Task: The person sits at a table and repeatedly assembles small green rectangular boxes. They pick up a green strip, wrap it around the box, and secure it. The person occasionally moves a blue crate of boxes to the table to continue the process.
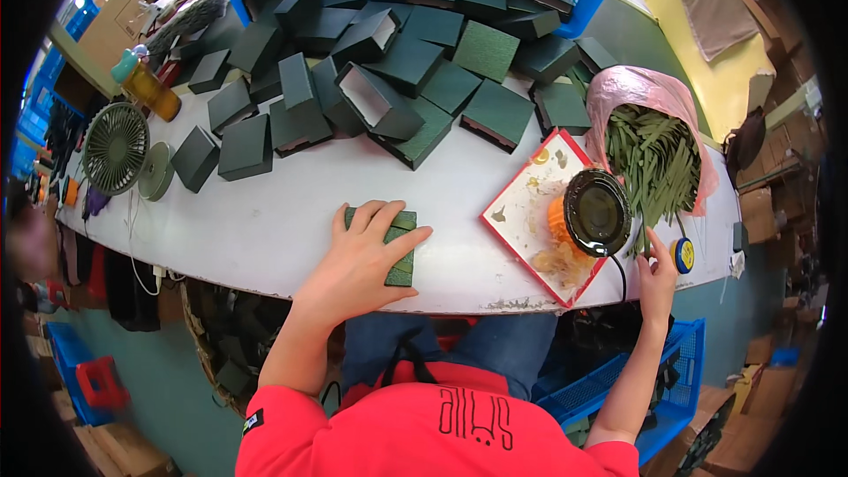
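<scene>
A small dark green box with a textured surface and a green band across it lies near the table's front edge. My left hand spans it from above, fingers spread over its top and edges, holding it against the table. At the right, my right hand has thumb and fingertips closed at the lower ends of a heap of flat green ribbon strips. It seems to pinch one strip there. The strips spill from a pink plastic bag.
Many dark green boxes are piled at the back, some showing pale insides. A red-rimmed tray carries a black round dish on an orange base. A fan and an amber bottle stand left. A blue crate sits below right.
</scene>
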The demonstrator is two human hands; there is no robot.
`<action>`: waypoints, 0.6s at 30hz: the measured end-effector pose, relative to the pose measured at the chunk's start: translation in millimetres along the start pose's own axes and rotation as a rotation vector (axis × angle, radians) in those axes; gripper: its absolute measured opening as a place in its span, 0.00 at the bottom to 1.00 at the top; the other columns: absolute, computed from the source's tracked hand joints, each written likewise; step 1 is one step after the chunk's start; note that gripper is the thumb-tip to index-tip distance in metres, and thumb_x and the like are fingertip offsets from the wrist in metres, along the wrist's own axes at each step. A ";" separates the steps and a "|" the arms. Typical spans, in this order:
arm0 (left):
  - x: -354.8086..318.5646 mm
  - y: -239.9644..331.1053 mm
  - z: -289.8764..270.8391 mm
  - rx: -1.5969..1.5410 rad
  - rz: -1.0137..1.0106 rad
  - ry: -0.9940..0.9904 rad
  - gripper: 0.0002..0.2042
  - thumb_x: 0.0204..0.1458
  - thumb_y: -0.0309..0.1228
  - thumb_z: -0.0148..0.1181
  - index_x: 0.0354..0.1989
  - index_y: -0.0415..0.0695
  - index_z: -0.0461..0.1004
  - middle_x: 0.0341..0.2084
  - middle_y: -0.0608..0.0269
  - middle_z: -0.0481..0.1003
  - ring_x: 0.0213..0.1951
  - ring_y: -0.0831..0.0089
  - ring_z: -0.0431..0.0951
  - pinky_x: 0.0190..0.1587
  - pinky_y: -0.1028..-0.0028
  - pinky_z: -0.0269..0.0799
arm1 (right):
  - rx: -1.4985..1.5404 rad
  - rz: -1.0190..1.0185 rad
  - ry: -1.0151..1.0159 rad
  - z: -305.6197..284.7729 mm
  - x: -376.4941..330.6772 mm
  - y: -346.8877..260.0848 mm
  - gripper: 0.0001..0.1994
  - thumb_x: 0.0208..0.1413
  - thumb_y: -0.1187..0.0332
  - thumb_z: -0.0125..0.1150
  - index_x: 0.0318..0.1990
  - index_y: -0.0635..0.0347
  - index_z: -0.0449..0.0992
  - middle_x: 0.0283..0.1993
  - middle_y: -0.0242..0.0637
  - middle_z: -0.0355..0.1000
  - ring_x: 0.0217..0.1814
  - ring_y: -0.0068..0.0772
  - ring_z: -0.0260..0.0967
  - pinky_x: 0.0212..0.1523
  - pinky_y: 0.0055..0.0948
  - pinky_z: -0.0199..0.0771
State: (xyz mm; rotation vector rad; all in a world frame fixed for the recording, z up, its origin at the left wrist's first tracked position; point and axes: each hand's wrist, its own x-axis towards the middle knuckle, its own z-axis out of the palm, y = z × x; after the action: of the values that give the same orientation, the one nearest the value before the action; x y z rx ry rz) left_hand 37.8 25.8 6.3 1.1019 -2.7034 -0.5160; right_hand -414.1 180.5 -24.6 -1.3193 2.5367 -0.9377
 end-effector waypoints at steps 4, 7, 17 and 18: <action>-0.3 -0.7 0.5 -0.010 0.001 0.005 0.38 0.35 0.39 0.78 0.61 0.56 0.73 0.64 0.53 0.63 0.66 0.51 0.59 0.67 0.36 0.51 | 0.049 -0.029 -0.022 3.3 0.5 14.0 0.19 0.57 0.80 0.62 0.56 0.60 0.79 0.41 0.30 0.75 0.31 0.20 0.63 0.33 0.21 0.67; -0.6 -1.0 0.8 -0.019 0.002 0.014 0.38 0.34 0.39 0.78 0.61 0.55 0.73 0.63 0.53 0.63 0.66 0.51 0.59 0.67 0.36 0.51 | 0.096 0.131 -0.154 0.5 4.3 17.6 0.13 0.60 0.76 0.61 0.53 0.64 0.79 0.44 0.32 0.77 0.28 0.18 0.65 0.29 0.20 0.68; -0.6 -0.2 1.5 -0.012 0.009 0.018 0.38 0.34 0.40 0.78 0.61 0.56 0.73 0.63 0.52 0.63 0.66 0.50 0.60 0.66 0.36 0.51 | 0.508 0.052 0.039 3.0 -4.6 -7.2 0.13 0.68 0.70 0.55 0.54 0.68 0.77 0.42 0.34 0.79 0.24 0.16 0.67 0.27 0.18 0.68; -1.0 -0.8 2.1 -0.013 0.010 0.018 0.38 0.34 0.40 0.78 0.61 0.56 0.72 0.64 0.52 0.63 0.66 0.50 0.60 0.66 0.37 0.51 | 0.467 0.067 0.047 2.6 -3.5 -9.4 0.13 0.68 0.71 0.55 0.54 0.68 0.78 0.42 0.34 0.79 0.25 0.16 0.68 0.28 0.18 0.69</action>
State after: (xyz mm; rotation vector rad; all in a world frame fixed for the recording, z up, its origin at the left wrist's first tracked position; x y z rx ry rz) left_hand 38.4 26.5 3.9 1.0833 -2.6851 -0.5183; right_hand -404.4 178.1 -21.8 -1.0727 2.1815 -1.4449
